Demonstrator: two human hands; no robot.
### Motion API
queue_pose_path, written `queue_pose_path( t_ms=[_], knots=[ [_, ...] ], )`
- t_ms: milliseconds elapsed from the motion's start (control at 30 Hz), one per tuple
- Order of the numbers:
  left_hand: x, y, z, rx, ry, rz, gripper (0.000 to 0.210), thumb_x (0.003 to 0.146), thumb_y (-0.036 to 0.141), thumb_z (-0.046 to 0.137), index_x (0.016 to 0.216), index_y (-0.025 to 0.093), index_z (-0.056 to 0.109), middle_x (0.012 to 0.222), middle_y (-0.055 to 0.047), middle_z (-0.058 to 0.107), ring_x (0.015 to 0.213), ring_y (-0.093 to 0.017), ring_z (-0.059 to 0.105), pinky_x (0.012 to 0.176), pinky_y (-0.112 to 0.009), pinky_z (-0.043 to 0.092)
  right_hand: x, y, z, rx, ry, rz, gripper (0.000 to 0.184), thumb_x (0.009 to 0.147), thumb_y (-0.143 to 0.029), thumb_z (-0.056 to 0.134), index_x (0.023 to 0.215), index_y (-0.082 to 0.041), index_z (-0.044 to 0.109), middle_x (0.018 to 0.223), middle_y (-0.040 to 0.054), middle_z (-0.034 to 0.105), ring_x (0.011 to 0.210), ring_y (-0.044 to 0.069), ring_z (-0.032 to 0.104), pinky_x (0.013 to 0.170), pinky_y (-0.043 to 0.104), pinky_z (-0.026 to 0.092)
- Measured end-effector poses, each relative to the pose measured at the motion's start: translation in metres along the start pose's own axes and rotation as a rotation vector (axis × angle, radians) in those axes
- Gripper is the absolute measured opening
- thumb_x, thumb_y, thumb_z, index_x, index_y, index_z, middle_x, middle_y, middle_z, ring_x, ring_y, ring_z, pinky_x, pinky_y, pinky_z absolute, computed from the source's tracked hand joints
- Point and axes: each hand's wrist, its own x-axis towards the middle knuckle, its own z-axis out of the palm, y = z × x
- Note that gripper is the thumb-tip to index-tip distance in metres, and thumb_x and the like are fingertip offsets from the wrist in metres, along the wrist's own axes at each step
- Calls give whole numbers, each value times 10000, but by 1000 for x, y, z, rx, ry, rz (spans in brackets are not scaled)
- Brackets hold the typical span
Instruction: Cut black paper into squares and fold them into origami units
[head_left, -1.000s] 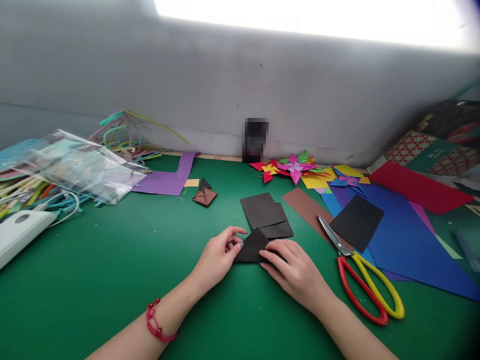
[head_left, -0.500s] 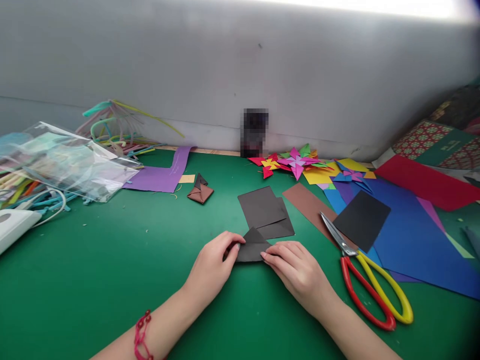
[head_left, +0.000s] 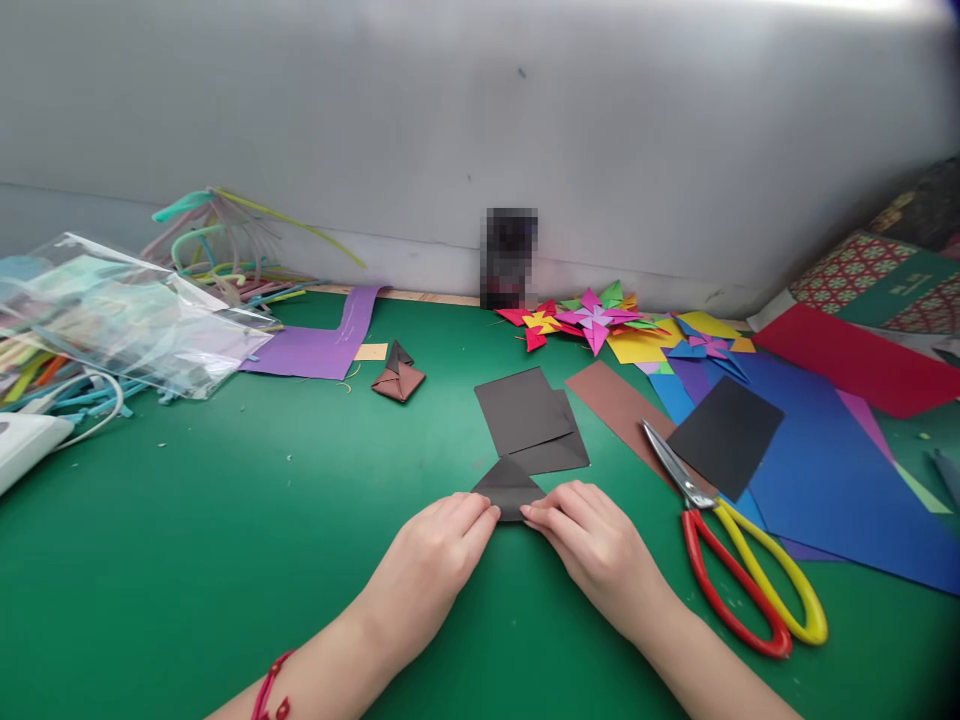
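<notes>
A small piece of black paper (head_left: 513, 484), folded to a triangular top, lies between my hands on the green table (head_left: 300, 560). My left hand (head_left: 448, 545) pinches its left side, thumb and fingers at the lower edge. At the right side my right hand (head_left: 592, 535) grips it in the same way. Just beyond the fold lie loose black paper pieces (head_left: 525, 410), overlapping each other. A folded brown and black paper piece (head_left: 400, 378) sits farther off to the left.
Scissors (head_left: 694, 495) with red and yellow handles lie to the right, over a brown strip (head_left: 611, 400) and beside a black sheet (head_left: 726, 435). Blue paper (head_left: 840, 480) and folded paper stars (head_left: 595, 318) are behind. Purple paper (head_left: 307, 350) and a clear plastic bag (head_left: 202, 340) occupy the left.
My left hand has shifted down the left side of the black paper, its fingers now at the lower edge. My right hand stays about where it was.
</notes>
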Motion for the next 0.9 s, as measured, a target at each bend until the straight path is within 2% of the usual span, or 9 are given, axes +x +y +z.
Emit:
queue_pose_path(
  t_ms=[300,633,767,900],
  knots=[
    [7,-5,-4,-119,-20,-187,254,870,223,337,898,222,590,836,-35,593,740,-138,552,653,-228,456,1,-1,1,122,22,173,140,848,-227,466,835,-218,605,735,32,571,693,156,532,632,288,421],
    [15,-14,-4,-388,25,-359,230,825,297,416,807,252,640,820,-9,631,732,-153,571,653,-232,438,10,1,-2,255,103,313,135,811,-277,524,721,-243,619,681,3,616,675,164,561,620,292,454],
    [21,-16,-4,-499,69,-457,155,773,283,491,754,263,643,769,19,640,696,-155,572,611,-226,419,12,3,1,290,115,400,127,801,-298,533,718,-242,611,700,-1,624,690,169,564,639,302,457],
    [24,-14,-3,-507,70,-526,120,758,244,504,773,265,621,777,40,636,710,-149,571,610,-217,406,11,2,6,325,104,519,85,771,-325,572,779,-243,594,754,-6,628,721,171,567,646,303,462]
  ],
)
